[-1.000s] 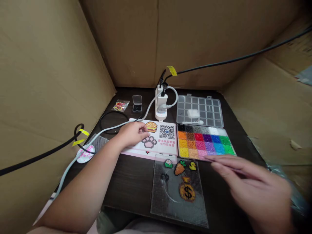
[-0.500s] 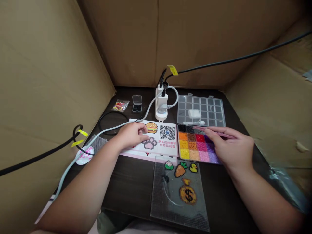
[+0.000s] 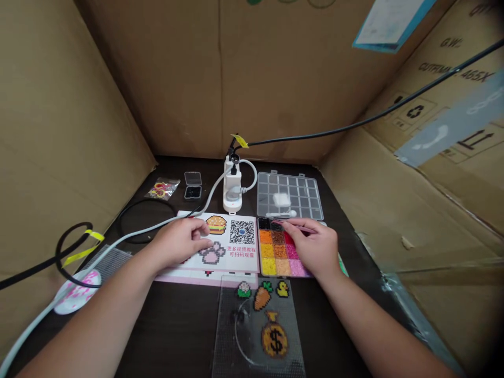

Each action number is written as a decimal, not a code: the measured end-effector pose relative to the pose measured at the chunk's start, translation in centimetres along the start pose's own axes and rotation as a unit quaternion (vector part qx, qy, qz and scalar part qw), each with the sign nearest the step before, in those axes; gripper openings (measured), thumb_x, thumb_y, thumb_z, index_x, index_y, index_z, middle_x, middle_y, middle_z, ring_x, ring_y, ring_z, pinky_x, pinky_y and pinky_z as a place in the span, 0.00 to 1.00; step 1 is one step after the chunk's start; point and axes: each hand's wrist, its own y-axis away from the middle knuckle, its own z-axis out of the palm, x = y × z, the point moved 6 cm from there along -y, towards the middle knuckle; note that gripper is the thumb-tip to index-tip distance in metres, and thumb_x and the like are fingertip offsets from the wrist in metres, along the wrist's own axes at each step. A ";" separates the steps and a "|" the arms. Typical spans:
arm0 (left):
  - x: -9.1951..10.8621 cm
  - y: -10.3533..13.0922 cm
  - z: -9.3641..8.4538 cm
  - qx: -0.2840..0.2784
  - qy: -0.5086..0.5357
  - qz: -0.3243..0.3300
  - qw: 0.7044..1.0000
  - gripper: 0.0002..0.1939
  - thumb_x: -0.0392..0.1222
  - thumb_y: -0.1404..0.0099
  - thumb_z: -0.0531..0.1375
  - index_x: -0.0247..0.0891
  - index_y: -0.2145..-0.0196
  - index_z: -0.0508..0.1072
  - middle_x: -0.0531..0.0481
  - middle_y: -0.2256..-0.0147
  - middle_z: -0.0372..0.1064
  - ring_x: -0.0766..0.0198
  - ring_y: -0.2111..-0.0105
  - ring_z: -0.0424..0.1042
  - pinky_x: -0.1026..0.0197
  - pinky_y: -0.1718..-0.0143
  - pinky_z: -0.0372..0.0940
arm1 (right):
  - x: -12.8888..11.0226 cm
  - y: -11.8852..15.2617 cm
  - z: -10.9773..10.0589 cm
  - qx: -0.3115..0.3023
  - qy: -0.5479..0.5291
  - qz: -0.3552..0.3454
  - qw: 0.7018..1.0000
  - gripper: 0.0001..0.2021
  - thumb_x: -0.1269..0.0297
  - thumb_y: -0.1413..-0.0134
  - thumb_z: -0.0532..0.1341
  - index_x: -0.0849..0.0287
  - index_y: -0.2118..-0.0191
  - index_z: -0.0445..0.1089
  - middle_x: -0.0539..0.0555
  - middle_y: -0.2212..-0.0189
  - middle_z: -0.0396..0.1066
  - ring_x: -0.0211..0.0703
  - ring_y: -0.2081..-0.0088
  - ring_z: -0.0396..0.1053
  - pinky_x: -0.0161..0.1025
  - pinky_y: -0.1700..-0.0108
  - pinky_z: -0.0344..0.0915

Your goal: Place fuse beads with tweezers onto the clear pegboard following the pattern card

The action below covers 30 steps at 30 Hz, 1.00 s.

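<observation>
My right hand (image 3: 315, 247) pinches pink tweezers (image 3: 301, 226), whose tips reach into the back-row compartments of dark beads in the bead box (image 3: 271, 252). Whether a bead sits between the tips is too small to tell. My left hand (image 3: 181, 240) rests on the printed pattern sheet (image 3: 246, 264), thumb and curled forefinger apart, beside a burger and a paw picture. In front of the sheet lies a clear pegboard (image 3: 232, 336), bearing a money bag (image 3: 274, 338), a carrot (image 3: 262, 298), a duck (image 3: 282, 289) and a small green-and-white figure (image 3: 244, 289), all made of beads.
The bead box's clear lid (image 3: 289, 184) lies open at the back, holding a white block. A white power strip (image 3: 232, 191) stands behind the sheet. A pale cable (image 3: 136, 231) crosses my left forearm's side. A white-and-pink dish (image 3: 76, 294) lies left; cardboard walls surround the table.
My view has shifted, so everything sits further left and lower in it. My right hand with the tweezers has moved slightly left over the bead box. My left hand stays on the sheet.
</observation>
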 end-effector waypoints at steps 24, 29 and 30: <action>0.1 0.1 -0.1 0.002 -0.009 -0.011 1.000 0.14 0.54 0.44 0.62 0.43 0.66 0.73 0.56 0.76 0.67 0.65 0.77 0.64 0.62 0.76 0.51 | 0.4 -0.1 1.2 -0.033 -0.016 0.011 0.999 0.07 0.60 0.54 0.69 0.58 0.72 0.79 0.56 0.72 0.80 0.45 0.70 0.78 0.44 0.65 0.78; 0.0 0.0 -0.1 0.007 -0.010 -0.006 1.000 0.15 0.55 0.44 0.62 0.43 0.65 0.73 0.56 0.76 0.67 0.65 0.77 0.64 0.62 0.76 0.51 | 0.3 -0.1 1.2 -0.029 -0.011 0.013 0.999 0.06 0.61 0.54 0.69 0.58 0.72 0.79 0.56 0.72 0.80 0.45 0.70 0.78 0.43 0.65 0.77; 0.0 -0.1 0.0 0.007 -0.011 -0.004 1.000 0.15 0.55 0.44 0.62 0.43 0.65 0.73 0.56 0.76 0.67 0.65 0.76 0.64 0.62 0.76 0.51 | 0.3 -0.1 1.2 -0.027 -0.011 0.012 1.000 0.06 0.61 0.55 0.69 0.59 0.72 0.79 0.56 0.72 0.80 0.45 0.70 0.78 0.43 0.65 0.77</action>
